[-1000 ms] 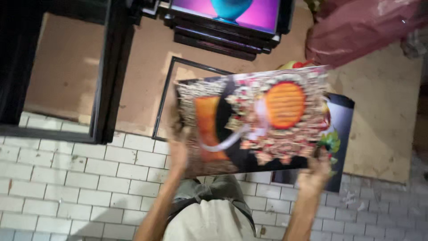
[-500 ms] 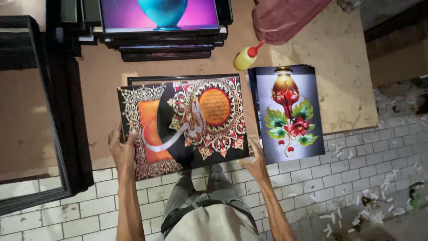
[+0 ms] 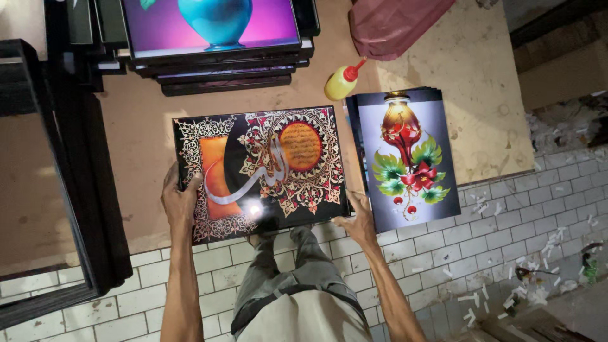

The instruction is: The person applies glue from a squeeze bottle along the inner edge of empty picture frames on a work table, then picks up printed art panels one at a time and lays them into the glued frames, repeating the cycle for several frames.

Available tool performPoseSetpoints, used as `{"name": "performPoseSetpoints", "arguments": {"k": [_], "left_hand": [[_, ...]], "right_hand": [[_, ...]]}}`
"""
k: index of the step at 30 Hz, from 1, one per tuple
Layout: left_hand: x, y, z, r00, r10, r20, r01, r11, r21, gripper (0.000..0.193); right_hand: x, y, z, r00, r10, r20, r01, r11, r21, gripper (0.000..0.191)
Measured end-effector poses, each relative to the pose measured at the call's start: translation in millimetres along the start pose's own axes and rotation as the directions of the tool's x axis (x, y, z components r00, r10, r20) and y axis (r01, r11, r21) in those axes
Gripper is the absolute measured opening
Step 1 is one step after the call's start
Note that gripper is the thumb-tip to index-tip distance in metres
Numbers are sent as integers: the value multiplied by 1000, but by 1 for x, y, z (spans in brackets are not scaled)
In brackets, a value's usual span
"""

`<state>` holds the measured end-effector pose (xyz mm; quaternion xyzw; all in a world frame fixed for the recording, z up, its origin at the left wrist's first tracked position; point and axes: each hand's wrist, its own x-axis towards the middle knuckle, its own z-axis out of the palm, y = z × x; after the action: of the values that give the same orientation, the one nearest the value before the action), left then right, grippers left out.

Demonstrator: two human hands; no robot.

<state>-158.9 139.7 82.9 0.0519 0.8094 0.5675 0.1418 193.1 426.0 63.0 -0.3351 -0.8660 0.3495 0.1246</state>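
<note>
the left hand (image 3: 179,201) and right hand (image 3: 358,221) hold a shiny picture (image 3: 261,170), fingers clamped on its edges. a yellow bottle (image 3: 342,81) lies near a flower picture (image 3: 405,155).

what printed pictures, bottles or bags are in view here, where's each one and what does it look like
Ornamental print: centre, on the brown board, both hands on its edges; dark rectangle, orange and red patterns.
Flower print: right of it, top of a stack; grey-blue, red vase, green leaves.
Vase picture: top, on stacked black frames; purple ground, teal vase.
Squeeze bottle: above the flower print; yellow, red nozzle.
Plastic bag: top right; dull pink.
</note>
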Motion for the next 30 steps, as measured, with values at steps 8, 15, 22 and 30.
{"name": "performPoseSetpoints", "arguments": {"k": [8,15,22,30], "left_hand": [[6,-46,7,933,358,41,-346,857,381,64],[-28,-41,-12,965,260,27,-250,887,387,64],[-52,-24,-25,925,363,113,-378,847,375,61],[-65,-3,-49,864,421,277,-501,774,387,84]], "right_hand": [[5,5,-2,999,31,33,-31,1000,2,98],[16,-12,-12,985,63,158,-38,987,-158,72],[41,-35,-21,903,250,350,-44,864,-502,60],[206,-65,-17,923,112,368,90,867,-490,103]]}}
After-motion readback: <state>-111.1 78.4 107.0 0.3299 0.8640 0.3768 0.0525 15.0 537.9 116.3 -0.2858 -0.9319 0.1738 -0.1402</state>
